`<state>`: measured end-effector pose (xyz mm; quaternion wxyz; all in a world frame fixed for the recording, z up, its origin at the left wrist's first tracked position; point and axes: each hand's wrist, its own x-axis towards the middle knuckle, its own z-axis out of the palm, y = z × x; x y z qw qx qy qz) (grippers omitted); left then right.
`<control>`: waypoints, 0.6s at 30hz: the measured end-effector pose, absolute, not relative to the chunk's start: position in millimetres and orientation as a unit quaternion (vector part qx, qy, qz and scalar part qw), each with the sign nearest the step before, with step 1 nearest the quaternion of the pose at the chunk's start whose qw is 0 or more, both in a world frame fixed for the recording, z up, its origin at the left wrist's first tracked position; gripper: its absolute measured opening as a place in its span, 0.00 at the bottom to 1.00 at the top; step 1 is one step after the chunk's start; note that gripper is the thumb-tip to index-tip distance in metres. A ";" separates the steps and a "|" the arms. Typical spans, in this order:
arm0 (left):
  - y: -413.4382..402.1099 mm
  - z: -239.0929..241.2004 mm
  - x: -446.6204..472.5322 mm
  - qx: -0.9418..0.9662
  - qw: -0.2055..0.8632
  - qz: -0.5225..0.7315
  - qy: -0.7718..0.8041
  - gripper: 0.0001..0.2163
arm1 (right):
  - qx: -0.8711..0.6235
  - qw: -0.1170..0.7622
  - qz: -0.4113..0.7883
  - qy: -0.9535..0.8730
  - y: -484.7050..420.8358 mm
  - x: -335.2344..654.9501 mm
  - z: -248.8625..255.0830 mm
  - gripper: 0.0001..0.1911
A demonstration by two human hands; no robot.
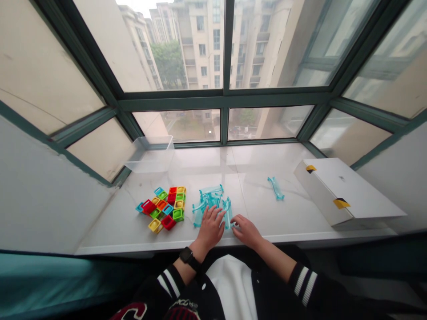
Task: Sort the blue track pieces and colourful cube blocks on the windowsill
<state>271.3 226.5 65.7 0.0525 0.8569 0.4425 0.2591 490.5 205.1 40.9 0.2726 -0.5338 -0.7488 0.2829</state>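
My left hand (211,228) lies on a heap of clear turquoise track pieces (211,200) near the front edge of the white windowsill, its fingers spread over them. A black watch sits on that wrist. My right hand (246,230) is just right of the heap, fingers curled and touching a curved turquoise piece (228,212) at its tip. To the left of the heap lies a cluster of several coloured square blocks (167,206) in red, yellow, green, orange and blue. One separate turquoise track piece (275,188) lies apart to the right.
A clear plastic tub (151,155) stands at the back left of the sill (267,160). A white cardboard box (343,191) with yellow tape lies at the right. Green window frames close the sill on three sides. A teal cushion edge shows at the lower left.
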 end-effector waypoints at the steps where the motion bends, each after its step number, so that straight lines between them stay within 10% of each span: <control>1: 230.3 64.7 274.7 0.857 0.046 0.250 0.448 0.19 | -0.533 0.274 0.284 -0.748 202.8 491.3 40.5 0.10; 18: 250.3 65.2 282.7 0.847 0.048 0.232 0.477 0.08 | -0.532 0.281 0.297 -0.742 194.3 514.8 27.4 0.09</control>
